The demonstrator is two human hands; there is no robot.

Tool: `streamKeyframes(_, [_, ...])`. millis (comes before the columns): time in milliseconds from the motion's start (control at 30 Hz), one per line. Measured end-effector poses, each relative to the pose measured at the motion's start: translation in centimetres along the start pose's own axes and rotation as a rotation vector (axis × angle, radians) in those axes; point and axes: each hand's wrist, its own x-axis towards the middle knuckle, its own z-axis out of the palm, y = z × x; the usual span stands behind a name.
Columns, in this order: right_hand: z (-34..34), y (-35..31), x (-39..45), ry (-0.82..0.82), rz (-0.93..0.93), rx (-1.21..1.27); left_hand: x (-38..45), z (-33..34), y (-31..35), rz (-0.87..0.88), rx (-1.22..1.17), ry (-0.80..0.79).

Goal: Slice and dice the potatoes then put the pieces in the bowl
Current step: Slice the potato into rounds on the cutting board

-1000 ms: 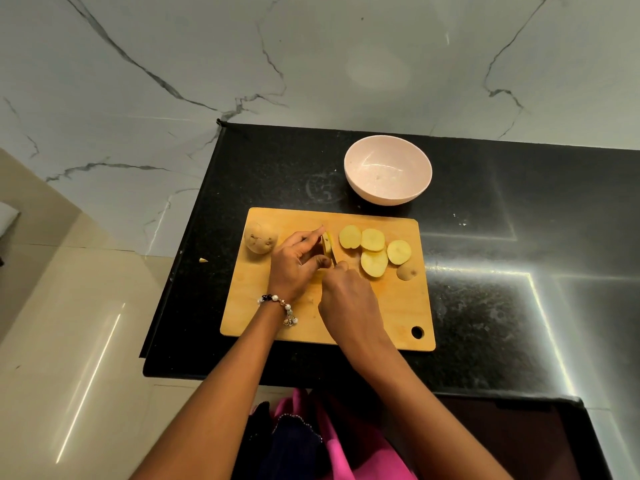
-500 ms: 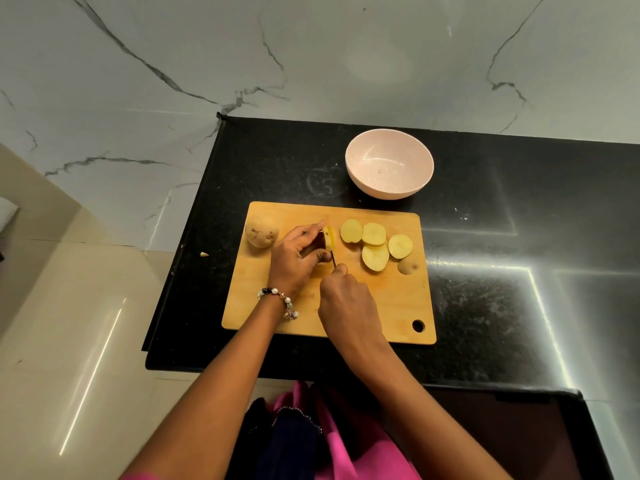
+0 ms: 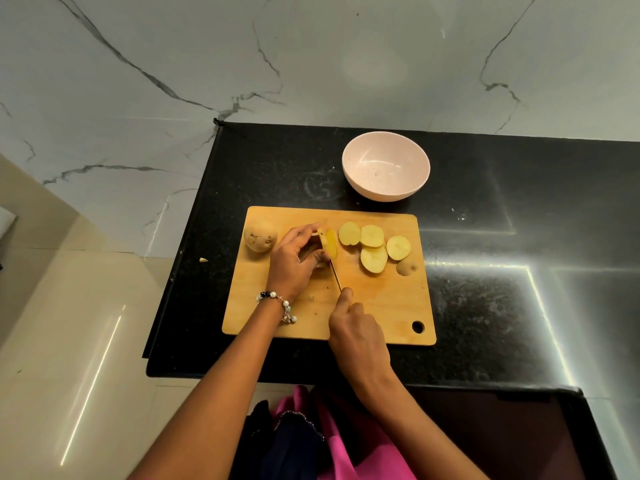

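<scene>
The left hand (image 3: 294, 263) curls its fingers and thumb around the potato being cut (image 3: 328, 244), pinning it on the wooden cutting board (image 3: 381, 306). Its pale yellow cut face points right, with one thin slice standing just off it — whether that slice is fully severed cannot be told. The right hand (image 3: 356, 332) is clamped on the handle of a knife (image 3: 335, 276), index finger stretched along the top toward the blade; the handle itself is hidden in the fist. The narrow blade runs from that fingertip up and left to the foot of the held potato.

To the right of the cut lie four finished slices (image 3: 372, 245), round, yellow and overlapping, flat on the board. Just beyond them sits the brown-skinned end piece (image 3: 407, 266), skin up. A whole potato (image 3: 260, 239), unpeeled and speckled, rests at the board's left edge, near the left hand's knuckles.

The left wrist wears a beaded bracelet (image 3: 278, 304); both forearms reach in from the bottom of the view, the right wrist bent so the hand sits low over the board's near edge.

Behind the board, well apart from the slices, stands a pale pink bowl (image 3: 386, 166) on the black countertop (image 3: 502, 306) — no potato in it.
</scene>
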Motion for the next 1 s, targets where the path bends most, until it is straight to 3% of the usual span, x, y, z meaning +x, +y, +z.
streamKeyframes(67, [0.5, 0.6, -0.1, -0.033, -0.015, 0.008, 0.0, 0.0, -0.2, 0.007, -0.006, -0.004])
streamKeyframes(233, [0.9, 2.8, 2.6, 0.068, -0.03, 0.169, -0.3, 0.2, -0.2, -0.032, -0.108, -0.04])
streamKeyframes(400, [0.1, 4.4, 2.3, 0.175, 0.05, 0.559, -0.5, 0.2, 0.4, -0.068, -0.184, -0.006])
streamKeyframes(467, [-0.3, 4.7, 1.8, 0.202, 0.081, 0.637, -0.6, 0.3, 0.5, -0.053, -0.146, -0.009])
streamKeyframes(567, [-0.6, 4.7, 1.2, 0.215, 0.085, 0.714, -1.2, 0.4, 0.8, 0.057, 0.132, 0.012])
streamKeyframes(667, [-0.7, 4.3, 1.0, 0.236, 0.063, 0.682, -1.7, 0.6, 1.2, 0.146, 0.434, 0.025])
streamKeyframes(767, [-0.6, 3.7, 0.5, 0.236, 0.035, 0.612, -2.1, 0.7, 1.7, 0.06, 0.599, -0.058])
streamKeyframes(1000, [0.1, 2.7, -1.0, 0.207, 0.004, 0.432, -2.8, -0.2, 0.5, -0.022, 0.497, -0.17])
